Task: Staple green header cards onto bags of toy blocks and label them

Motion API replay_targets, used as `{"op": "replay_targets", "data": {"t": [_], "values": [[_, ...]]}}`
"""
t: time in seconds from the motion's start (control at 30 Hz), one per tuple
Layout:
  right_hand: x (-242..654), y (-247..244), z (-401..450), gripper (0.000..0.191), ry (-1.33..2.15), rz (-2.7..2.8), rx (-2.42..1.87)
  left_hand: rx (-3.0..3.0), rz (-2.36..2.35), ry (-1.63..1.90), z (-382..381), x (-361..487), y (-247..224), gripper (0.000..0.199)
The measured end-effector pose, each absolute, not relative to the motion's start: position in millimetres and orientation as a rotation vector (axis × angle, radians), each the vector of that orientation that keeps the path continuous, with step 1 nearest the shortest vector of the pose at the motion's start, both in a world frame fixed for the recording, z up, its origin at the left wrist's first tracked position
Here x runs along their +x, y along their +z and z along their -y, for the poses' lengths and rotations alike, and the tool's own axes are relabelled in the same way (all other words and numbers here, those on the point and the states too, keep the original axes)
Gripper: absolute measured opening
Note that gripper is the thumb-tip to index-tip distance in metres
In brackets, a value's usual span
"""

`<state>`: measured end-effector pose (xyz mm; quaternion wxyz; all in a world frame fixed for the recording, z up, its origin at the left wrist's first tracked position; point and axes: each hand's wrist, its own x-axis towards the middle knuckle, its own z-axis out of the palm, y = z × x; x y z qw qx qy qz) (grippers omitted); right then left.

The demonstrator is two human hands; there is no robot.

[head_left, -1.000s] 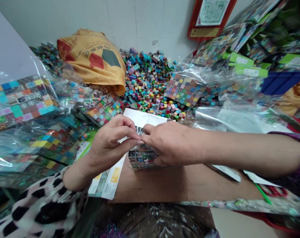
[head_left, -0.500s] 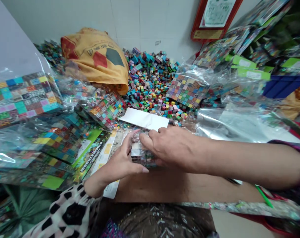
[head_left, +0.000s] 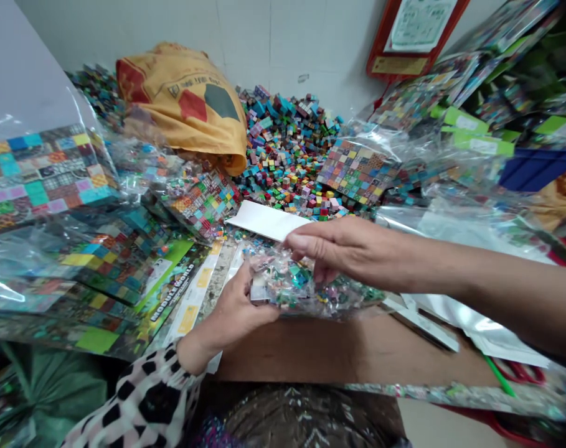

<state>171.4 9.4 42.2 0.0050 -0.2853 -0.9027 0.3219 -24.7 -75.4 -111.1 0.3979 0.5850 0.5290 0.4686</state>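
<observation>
A clear plastic bag of small colourful pieces (head_left: 301,283) lies on the brown tabletop in front of me. My left hand (head_left: 240,305) grips the bag's left end, thumb in front and fingers behind, around a small white-and-clear block (head_left: 260,290). Over the top of the bag is my right hand (head_left: 332,246), thumb pressed to its curled fingers. Whether bag film is pinched in it is hidden. Just behind the bag lies a folded white card (head_left: 266,219).
Loose printed cubes (head_left: 287,149) are heaped by the wall beside a yellow sack (head_left: 184,102). Bagged cube sets (head_left: 44,168) crowd the left. At right lie a metal blade-like tool (head_left: 423,326), red-handled scissors (head_left: 520,372) and clear plastic bags (head_left: 479,242). A blue bin (head_left: 539,168) stands behind.
My right hand has lifted and shifted right from the bag's left end, fingers now closer together. More of the bag and its pieces shows. My left hand keeps its grip.
</observation>
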Motion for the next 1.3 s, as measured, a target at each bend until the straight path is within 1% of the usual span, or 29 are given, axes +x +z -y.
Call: {"op": "replay_targets", "data": {"t": [0.07, 0.1, 0.17, 0.2, 0.23, 0.27, 0.37, 0.43, 0.53, 0.6, 0.73, 0.87, 0.97, 1.03, 1.17, 1.3], "values": [[173, 43, -13, 0.032, 1.025, 2.875, -0.874, 1.521, -1.356, 1.195, 76, -27, -115, 0.068], [174, 43, -14, 0.037, 0.970, 2.945, -0.782, 1.546, -1.364, 1.205, 77, -28, -117, 0.068], [173, 43, -13, 0.058, 0.820, 3.093, -0.535, 1.585, -1.361, 1.221, 76, -31, -120, 0.068], [172, 44, -12, 0.064, 0.770, 3.147, -0.432, 1.593, -1.347, 1.224, 76, -32, -122, 0.069], [171, 45, -12, 0.066, 0.732, 3.189, -0.373, 1.594, -1.334, 1.220, 76, -33, -122, 0.070], [168, 46, -11, 0.065, 0.681, 3.233, -0.353, 1.590, -1.329, 1.208, 75, -34, -123, 0.072], [160, 46, -10, 0.054, 0.420, 3.358, -0.353, 1.601, -1.338, 1.168, 74, -36, -123, 0.078], [155, 44, -11, 0.047, 0.211, 3.398, -0.295, 1.645, -1.329, 1.165, 73, -37, -123, 0.081], [152, 39, -13, 0.043, -0.027, 3.397, -0.159, 1.714, -1.312, 1.186, 71, -38, -123, 0.083], [152, 37, -14, 0.039, -0.093, 3.380, -0.043, 1.732, -1.311, 1.182, 70, -39, -122, 0.082], [155, 32, -15, 0.033, -0.123, 3.354, 0.119, 1.737, -1.307, 1.165, 71, -38, -121, 0.076], [156, 28, -16, 0.028, -0.158, 3.333, 0.126, 1.732, -1.311, 1.156, 71, -37, -118, 0.070], [158, 28, -17, 0.025, -0.112, 3.321, 0.101, 1.697, -1.286, 1.143, 71, -38, -116, 0.074], [158, 30, -15, 0.024, -0.057, 3.336, -0.027, 1.667, -1.266, 1.139, 70, -39, -116, 0.077], [155, 31, -7, 0.028, -0.058, 3.299, -0.347, 1.654, -1.271, 1.163, 71, -39, -118, 0.076], [147, 25, 8, 0.038, -0.085, 3.216, -0.600, 1.503, -1.226, 1.178, 73, -36, -114, 0.095]]}}
